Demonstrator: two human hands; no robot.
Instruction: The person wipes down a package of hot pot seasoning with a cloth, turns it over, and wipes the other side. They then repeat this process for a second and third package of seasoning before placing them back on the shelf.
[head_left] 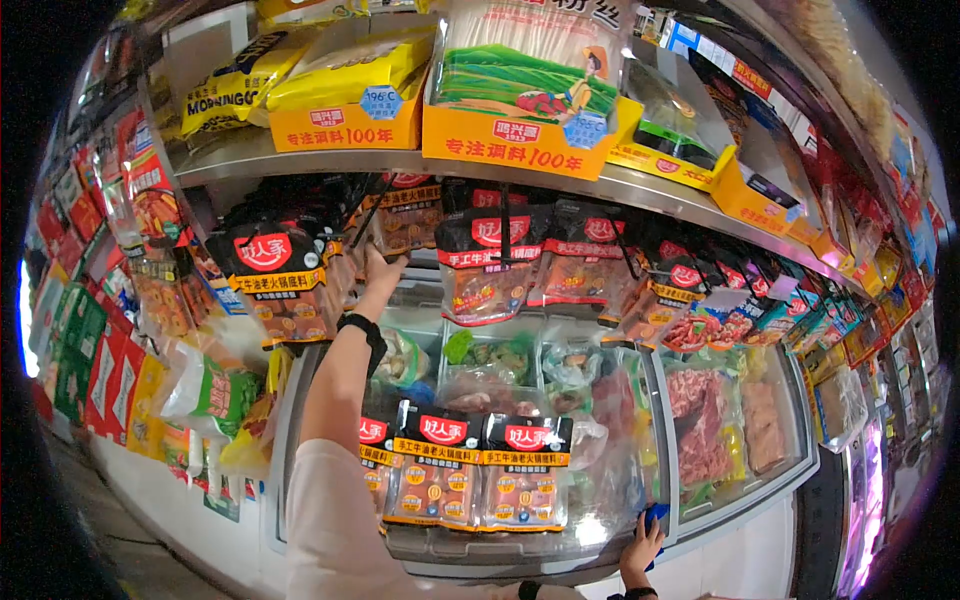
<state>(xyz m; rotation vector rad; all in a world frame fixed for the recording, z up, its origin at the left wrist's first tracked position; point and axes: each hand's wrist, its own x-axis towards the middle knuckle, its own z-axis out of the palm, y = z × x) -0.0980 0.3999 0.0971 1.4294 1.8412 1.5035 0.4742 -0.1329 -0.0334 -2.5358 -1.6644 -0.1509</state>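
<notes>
Pale sleeve [335, 515] overlaps freezer [742, 508]; left grip [382, 270] at hanging pouches [412, 228], closure unclear; right grip [641, 548] round blue object [657, 514]

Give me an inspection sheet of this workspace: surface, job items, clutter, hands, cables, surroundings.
Surface: white chest freezer with clear top; bagged food shows inside.
Job items: three black-and-orange plastic packs lie side by side on the freezer; similar hanging packs above.
Clutter: white-and-green plastic bag left of the freezer.
Hands: left hand among the hanging packs, right hand at a small blue object by the freezer's front edge; both grips unclear.
Cables: nothing seen.
Surroundings: metal shelf with orange display boxes overhead.
</notes>
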